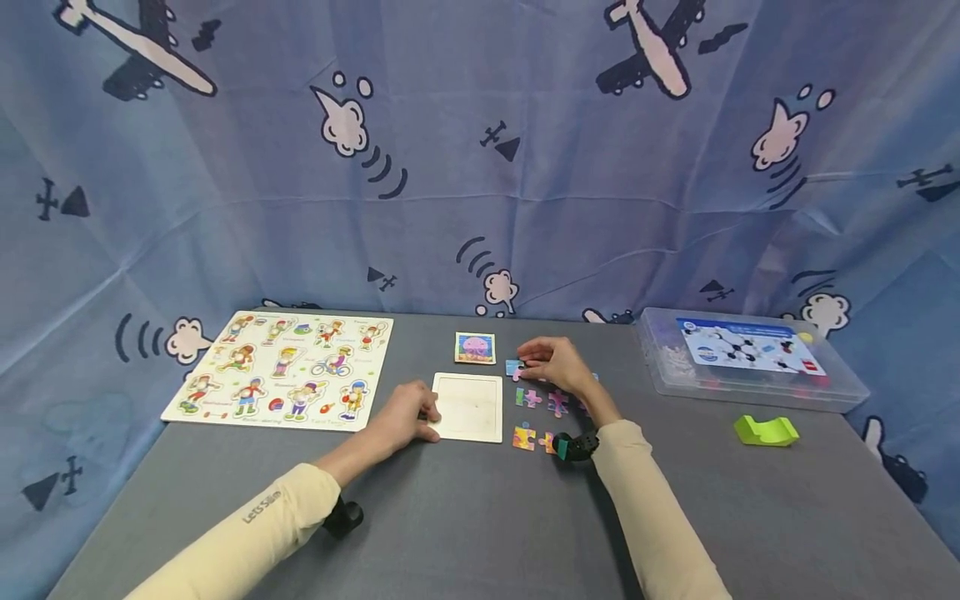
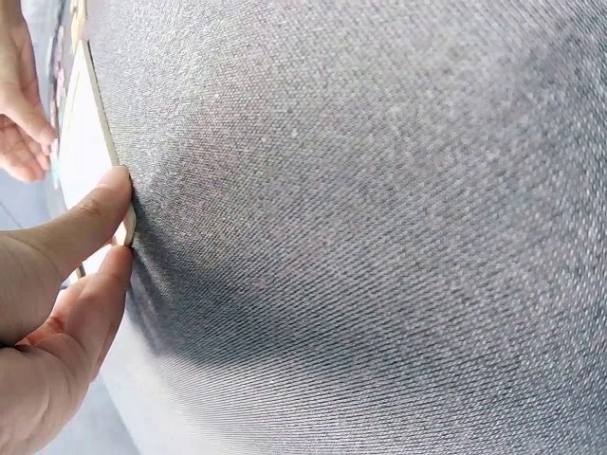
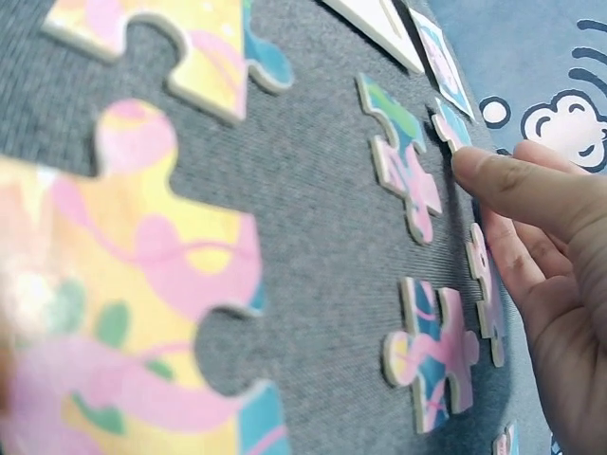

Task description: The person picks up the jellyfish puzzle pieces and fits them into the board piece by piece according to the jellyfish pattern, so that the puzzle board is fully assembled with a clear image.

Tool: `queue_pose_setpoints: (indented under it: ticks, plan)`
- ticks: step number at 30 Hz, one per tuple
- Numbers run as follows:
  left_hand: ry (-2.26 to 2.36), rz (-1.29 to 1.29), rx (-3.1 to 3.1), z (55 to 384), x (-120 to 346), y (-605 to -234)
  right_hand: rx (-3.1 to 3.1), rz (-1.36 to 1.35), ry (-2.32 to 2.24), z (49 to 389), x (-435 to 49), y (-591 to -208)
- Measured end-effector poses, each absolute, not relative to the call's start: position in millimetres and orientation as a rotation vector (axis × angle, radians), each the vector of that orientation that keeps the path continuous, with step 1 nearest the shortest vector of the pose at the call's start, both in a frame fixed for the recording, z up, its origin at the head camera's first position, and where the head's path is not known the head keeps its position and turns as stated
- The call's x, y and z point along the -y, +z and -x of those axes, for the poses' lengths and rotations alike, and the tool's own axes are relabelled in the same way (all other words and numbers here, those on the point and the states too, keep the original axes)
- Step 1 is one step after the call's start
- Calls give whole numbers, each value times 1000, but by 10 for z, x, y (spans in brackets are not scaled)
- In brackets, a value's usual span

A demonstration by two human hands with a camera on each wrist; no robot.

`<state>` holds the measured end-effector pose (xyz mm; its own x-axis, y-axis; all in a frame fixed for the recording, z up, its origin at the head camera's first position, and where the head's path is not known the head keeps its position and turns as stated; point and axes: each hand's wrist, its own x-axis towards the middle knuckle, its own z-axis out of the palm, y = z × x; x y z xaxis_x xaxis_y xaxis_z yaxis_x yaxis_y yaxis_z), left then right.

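Note:
My left hand [image 1: 405,414] holds the left edge of a pale square wooden puzzle tray [image 1: 468,408]; the left wrist view shows thumb and finger pinching a corner of the tray [image 2: 88,133]. To the tray's right, my right hand [image 1: 558,365] is at a blue-and-pink jigsaw piece [image 1: 513,367], thumb and fingers about its edge. In the right wrist view that piece [image 3: 450,123] is partly hidden by the thumb. Several other jigsaw pieces [image 1: 524,437] lie loose below the right hand, some covered by the hand and wrist.
A small octopus picture [image 1: 475,348] lies behind the tray. On the left is a large board [image 1: 277,371] of sports figures. A clear plastic case [image 1: 750,358] stands at back right, with a lime-green block [image 1: 767,431] in front. A patterned curtain [image 1: 480,200] hangs behind the grey table.

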<state>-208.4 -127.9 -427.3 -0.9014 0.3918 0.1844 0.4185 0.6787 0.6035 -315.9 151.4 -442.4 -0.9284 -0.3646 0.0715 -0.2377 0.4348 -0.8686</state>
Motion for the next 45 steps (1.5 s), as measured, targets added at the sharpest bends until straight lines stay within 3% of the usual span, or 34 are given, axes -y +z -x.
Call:
queue_pose_setpoints:
  ticks: [45]
  plan:
    - [-1035, 710, 2818, 2079, 1280, -4301, -2501, 607, -1436, 2978, -1567, -4401]
